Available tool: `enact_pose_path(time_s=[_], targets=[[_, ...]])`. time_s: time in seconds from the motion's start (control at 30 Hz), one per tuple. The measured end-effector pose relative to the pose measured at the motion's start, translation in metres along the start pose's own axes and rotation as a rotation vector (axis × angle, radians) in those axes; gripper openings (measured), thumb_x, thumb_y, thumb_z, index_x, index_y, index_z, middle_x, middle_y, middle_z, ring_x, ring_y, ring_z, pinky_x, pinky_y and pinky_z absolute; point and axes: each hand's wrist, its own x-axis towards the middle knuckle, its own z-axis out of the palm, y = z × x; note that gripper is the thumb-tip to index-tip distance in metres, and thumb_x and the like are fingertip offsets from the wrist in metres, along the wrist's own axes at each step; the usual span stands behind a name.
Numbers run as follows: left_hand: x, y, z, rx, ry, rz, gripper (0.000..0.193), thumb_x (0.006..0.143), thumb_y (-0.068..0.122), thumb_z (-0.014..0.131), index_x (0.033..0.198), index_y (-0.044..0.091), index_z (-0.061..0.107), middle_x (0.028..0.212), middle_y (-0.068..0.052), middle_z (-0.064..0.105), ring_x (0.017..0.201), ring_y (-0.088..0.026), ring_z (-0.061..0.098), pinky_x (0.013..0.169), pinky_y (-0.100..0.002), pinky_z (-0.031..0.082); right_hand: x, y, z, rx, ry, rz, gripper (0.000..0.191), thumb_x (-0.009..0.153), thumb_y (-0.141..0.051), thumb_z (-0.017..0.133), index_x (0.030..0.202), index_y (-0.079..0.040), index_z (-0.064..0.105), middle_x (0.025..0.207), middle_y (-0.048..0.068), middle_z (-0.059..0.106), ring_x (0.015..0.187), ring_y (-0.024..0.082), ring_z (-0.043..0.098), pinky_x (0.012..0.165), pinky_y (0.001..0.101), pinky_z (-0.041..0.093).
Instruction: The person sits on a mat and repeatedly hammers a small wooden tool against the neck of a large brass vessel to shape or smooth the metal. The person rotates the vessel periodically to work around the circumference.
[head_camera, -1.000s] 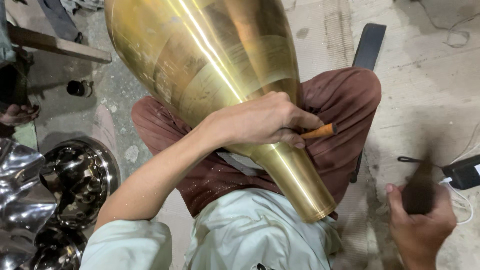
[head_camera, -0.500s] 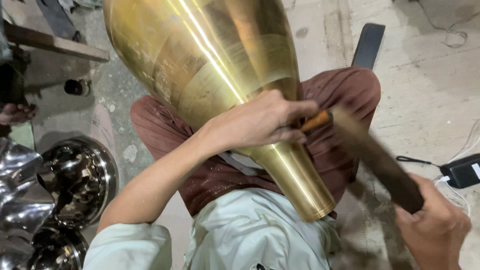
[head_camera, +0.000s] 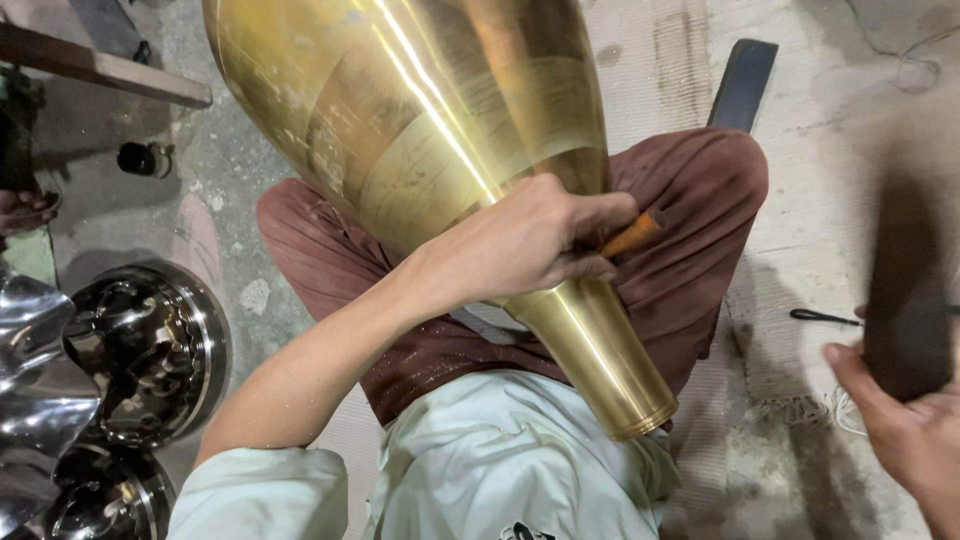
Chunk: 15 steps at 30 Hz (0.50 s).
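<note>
While the left hand pins an orange-handled tool against the brass vessel, the right hand, gripping a blurred dark bar at 3 o'clock, should strike squarely.

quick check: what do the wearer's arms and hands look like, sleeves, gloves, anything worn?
Both hands are bare, no gloves, rings or watch visible. The left hand comes off a bare forearm with a short pale mint-green fabric sleeve ending above the elbow. The right hand is cut off by the frame edge, so its sleeve is not visible.
</note>
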Motion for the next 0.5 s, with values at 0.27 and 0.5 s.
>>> enact_pose_path(time_s=[0.27,0.5], targets=[[-0.006,-0.002,0.007,-0.068,0.171,0.087,0.044,0.084,0.015,0.079,0.120,0.000,0.058,0.081,-0.016,0.069,0.060,-0.025,0.066,0.062,-0.038,0.056,0.021,0.014,-0.002,-0.098,-0.131,0.089,0.019,0.099,-0.009,0.075,0.109,0.006,0.068,0.086,0.018,0.072,0.070,0.026,0.070,0.066,0.0380,0.058],[-0.008,0.001,0.006,-0.042,0.210,0.097,0.042,0.084,0.012,0.081,0.117,-0.001,0.059,0.078,-0.016,0.067,0.060,-0.025,0.064,0.062,-0.037,0.055,0.008,-0.022,-0.003,0.073,-0.019,-0.043,0.034,0.100,-0.012,0.077,0.122,0.004,0.057,0.088,0.011,0.069,0.077,0.015,0.070,0.076,0.0289,0.056]])
